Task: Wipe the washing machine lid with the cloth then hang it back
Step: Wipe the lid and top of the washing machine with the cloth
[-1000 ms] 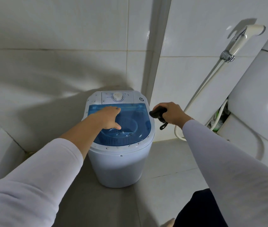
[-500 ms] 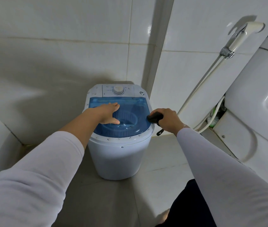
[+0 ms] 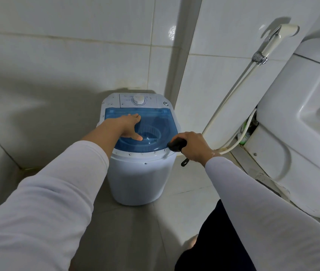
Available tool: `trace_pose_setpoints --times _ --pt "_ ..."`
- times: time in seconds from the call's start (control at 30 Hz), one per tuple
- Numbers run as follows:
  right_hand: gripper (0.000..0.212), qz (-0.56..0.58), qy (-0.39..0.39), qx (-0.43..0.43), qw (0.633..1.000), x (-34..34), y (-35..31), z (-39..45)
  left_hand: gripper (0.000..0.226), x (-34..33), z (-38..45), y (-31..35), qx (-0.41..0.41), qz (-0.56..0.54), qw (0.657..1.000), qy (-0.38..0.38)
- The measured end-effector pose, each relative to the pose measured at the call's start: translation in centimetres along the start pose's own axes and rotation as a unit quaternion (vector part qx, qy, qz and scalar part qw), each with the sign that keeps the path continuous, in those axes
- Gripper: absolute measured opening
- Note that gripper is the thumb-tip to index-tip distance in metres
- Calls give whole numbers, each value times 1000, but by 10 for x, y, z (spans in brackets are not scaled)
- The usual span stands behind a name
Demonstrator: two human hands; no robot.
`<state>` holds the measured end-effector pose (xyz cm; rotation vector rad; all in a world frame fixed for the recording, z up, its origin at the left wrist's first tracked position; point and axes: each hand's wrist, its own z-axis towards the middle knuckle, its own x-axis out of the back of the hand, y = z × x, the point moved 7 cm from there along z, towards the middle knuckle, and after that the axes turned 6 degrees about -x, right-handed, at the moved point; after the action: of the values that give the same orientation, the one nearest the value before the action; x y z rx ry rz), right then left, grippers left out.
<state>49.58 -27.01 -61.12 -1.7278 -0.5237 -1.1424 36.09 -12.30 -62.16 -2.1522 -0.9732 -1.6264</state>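
So there's a small white washing machine [image 3: 141, 173] sitting on the floor in the corner of a tiled bathroom, and its see-through blue lid [image 3: 155, 124] is down flat. The left hand [image 3: 127, 126] lies palm-down on the left part of that lid, fingers spread, grip open and not holding anything. The right hand [image 3: 194, 146] is at the front right edge of the machine, its grip closed around a dark cloth [image 3: 176, 144], which looks bunched up in the fist, though honestly it's dark enough that I can't make out much of its shape. One end pokes out toward the lid rim and a little dark loop hangs under the fist. Both arms are in white long sleeves. Behind the lid is a white dial [image 3: 138, 99] on the control panel. Off to the right there's a toilet [image 3: 302, 133], with a bidet sprayer [image 3: 272, 44] hung on the wall near it, hose trailing down.
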Motion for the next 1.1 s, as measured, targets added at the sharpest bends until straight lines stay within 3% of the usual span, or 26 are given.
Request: trace_pose_setpoints --times 0.2,0.4,0.63,0.8,1.1 --pt "50 -49 -13 12 999 -8 -17 -12 91 0 1 0 -6 4 1000 18" --pt "40 -132 -45 53 989 -23 -48 -17 86 0 2 0 -20 1 999 43" --pt "43 -131 -103 132 977 -31 -68 -23 87 -3 -13 -10 -21 2 996 87" --pt "56 -142 -37 193 970 -11 -67 -25 86 2 -40 -45 25 -1 996 85" --pt "50 -169 19 253 952 -41 -73 -38 79 -12 -50 -63 48 -26 993 107"
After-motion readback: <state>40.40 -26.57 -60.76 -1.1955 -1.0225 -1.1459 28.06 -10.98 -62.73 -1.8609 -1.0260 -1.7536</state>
